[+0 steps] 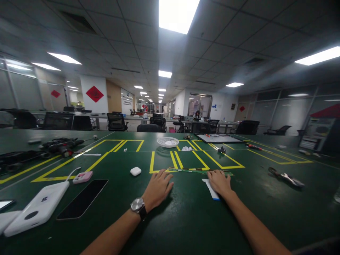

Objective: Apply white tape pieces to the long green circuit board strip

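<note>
My left hand, with a watch on its wrist, lies low over the green table, fingers spread and holding nothing. Its fingertips are near the left end of a thin green strip that looks like a narrow circuit board. Over the right part of that strip rests my right hand, palm down, fingers stretched out and slightly bent. Whether those fingertips press on the strip cannot be made out. Partly beneath the right hand is a flat white strip with a blue end.
Ahead stands a white basket near crumpled white paper. A white earbud case, black phone and white power bank lie left. To the right are a metal tool, a screwdriver and a small dark part.
</note>
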`<state>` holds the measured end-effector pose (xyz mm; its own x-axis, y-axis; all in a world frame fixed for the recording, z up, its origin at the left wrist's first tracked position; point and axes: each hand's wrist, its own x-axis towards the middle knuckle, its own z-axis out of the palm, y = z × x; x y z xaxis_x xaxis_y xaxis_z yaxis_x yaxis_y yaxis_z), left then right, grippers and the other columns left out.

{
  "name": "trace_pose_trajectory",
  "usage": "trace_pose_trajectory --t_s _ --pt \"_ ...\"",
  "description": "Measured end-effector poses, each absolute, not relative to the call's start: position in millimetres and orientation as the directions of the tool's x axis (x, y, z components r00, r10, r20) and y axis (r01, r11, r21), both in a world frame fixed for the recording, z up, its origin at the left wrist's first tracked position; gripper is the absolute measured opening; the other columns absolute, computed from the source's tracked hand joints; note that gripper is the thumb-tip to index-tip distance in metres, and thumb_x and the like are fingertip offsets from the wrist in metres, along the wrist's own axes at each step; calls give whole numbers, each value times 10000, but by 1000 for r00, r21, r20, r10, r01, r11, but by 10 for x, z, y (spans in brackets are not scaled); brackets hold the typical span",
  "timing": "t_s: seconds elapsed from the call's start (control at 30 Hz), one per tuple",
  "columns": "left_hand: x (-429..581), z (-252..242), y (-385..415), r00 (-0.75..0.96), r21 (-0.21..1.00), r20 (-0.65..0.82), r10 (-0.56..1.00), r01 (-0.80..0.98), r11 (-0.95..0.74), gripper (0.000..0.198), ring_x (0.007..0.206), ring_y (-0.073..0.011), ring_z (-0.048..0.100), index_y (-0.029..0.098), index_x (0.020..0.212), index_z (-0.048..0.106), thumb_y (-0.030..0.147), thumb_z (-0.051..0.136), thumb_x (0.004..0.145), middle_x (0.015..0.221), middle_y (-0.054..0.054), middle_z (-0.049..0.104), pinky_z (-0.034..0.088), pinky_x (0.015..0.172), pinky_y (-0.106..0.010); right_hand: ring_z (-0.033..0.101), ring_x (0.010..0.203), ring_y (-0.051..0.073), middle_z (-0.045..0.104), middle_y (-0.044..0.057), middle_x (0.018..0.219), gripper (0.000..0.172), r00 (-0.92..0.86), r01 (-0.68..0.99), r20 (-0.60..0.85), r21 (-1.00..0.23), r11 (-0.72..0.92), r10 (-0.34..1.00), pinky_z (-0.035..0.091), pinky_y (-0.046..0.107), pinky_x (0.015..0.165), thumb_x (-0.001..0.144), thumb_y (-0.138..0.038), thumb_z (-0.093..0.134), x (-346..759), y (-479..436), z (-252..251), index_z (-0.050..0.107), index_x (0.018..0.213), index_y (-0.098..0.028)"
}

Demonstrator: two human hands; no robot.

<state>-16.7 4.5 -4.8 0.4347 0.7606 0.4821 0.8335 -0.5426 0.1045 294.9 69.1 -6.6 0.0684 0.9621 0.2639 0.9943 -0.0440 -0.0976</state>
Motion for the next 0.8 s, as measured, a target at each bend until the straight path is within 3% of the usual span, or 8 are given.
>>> trace_pose_trajectory --t_s 0.17,0.43,0.57,0.67,0.8 --pt "-139 -87 23 471 51 464 750 831 -554 307 1229 -272 459 216 1221 567 369 400 1015 1231 -77 598 343 1001 -435 385 1311 313 562 152 1320 501 79 996 287 -66 -62 955 165 573 1082 968 -389 256 2891 679 -131 646 1189 -164" --pt "-134 -57 -8 486 54 427 762 828 -558 314 1160 -261 503 211 1214 573 379 387 1024 1188 -72 617 371 934 -411 267 1398 345 379 167 1498 643 90 991 160 -116 -71 983 130 614 1099 938 -507 273 2838 599 -98 443 1417 -113" --pt "-135 -28 -23 478 66 429 767 830 -554 320 1182 -257 494 204 1233 560 372 382 1027 1242 -77 594 368 942 -402 407 1303 303 492 156 1394 528 93 983 275 -181 -44 957 285 516 1060 961 -414 255 2868 575 46 570 1285 -141" --pt "-135 -20 -21 477 79 428 768 827 -557 311 1179 -251 496 208 1219 565 369 381 1027 1242 -72 593 369 939 -394 531 1132 276 584 159 1214 431 78 986 374 -169 -15 924 412 402 921 953 -343 303 2909 506 104 666 1093 -158" --pt "-134 -36 -9 499 89 424 756 808 -583 313 1158 -245 504 214 1217 563 379 374 1029 1222 -65 600 374 927 -386 565 1025 298 613 160 1098 310 -29 995 306 -83 57 952 437 401 814 898 -308 437 2917 336 20 690 1001 -162"
